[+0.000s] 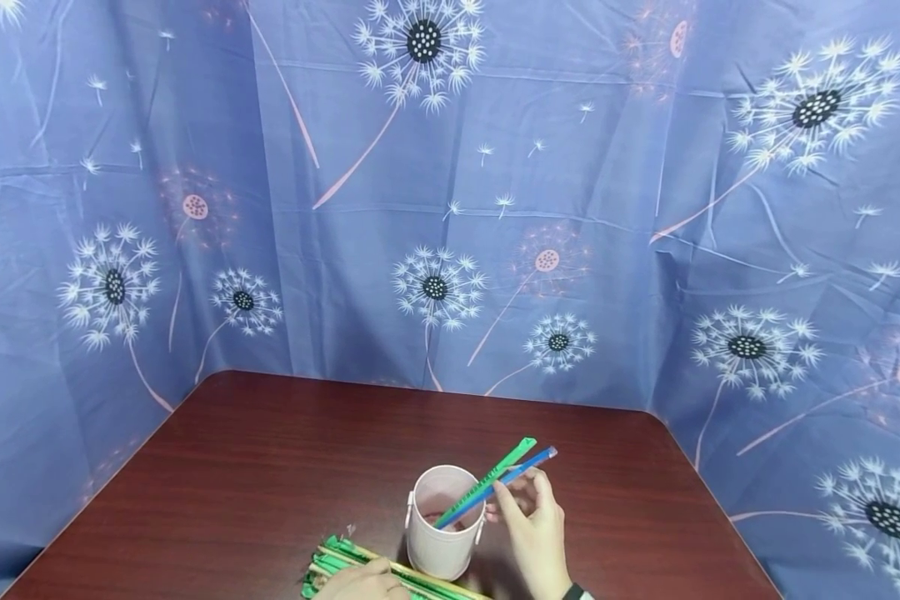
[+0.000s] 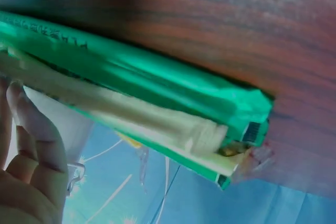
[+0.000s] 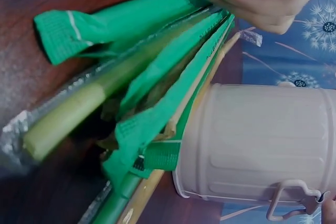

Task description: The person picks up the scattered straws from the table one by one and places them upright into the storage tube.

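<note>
Well, right grip (image 1: 534,523): I see blue stick (image 1: 538,462) pinched, end inside cup (image 1: 438,552).
Left grip (image 1: 367,583): holding green-wrapped sticks (image 2: 173,80).

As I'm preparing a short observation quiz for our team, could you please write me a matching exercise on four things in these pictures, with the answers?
Column one
1. bucket
2. blue stick
3. left hand
4. curtain

Column two
A. touching a bundle of green-wrapped sticks
B. dandelion-patterned, behind the table
C. slanting out of the bucket's mouth
D. pale, standing upright, with a handle at its side

Right pairs: 1-D, 2-C, 3-A, 4-B.
</note>
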`<state>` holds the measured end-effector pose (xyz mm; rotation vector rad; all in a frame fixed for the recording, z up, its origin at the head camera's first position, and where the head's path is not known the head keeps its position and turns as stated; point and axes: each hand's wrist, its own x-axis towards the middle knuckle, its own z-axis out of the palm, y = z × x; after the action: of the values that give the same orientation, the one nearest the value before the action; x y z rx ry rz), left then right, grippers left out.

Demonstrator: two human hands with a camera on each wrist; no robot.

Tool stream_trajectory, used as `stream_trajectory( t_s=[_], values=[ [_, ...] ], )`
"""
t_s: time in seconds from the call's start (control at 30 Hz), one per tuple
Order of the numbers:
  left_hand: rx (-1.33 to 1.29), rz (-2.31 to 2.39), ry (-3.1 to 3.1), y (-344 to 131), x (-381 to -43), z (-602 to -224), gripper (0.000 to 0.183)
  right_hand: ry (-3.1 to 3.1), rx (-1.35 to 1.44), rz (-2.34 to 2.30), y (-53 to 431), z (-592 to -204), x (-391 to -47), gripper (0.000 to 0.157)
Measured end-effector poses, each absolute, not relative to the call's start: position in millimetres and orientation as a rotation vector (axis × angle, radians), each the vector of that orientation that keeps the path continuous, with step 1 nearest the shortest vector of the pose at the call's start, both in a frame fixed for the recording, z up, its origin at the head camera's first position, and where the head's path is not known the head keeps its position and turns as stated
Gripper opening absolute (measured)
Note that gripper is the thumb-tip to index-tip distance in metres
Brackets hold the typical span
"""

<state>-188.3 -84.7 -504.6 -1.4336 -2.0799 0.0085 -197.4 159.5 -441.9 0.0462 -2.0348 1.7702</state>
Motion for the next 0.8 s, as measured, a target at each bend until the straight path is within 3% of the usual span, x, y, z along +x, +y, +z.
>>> stream_trajectory(
  t_s=[0.4,0.8],
  values=[
    [-1.41,-0.209,-2.065,-88.9,-190.2,-485.2,0.011,-2.039,0.018,1.837,161.5,-438.5,-200.5,0.033],
    [-1.046,-0.646,-2.234,-83.0,-187.2,-458.8,0.006,-1.878,0.027,2.013,154.0,-440.2,-188.5,0.026]
  ],
)
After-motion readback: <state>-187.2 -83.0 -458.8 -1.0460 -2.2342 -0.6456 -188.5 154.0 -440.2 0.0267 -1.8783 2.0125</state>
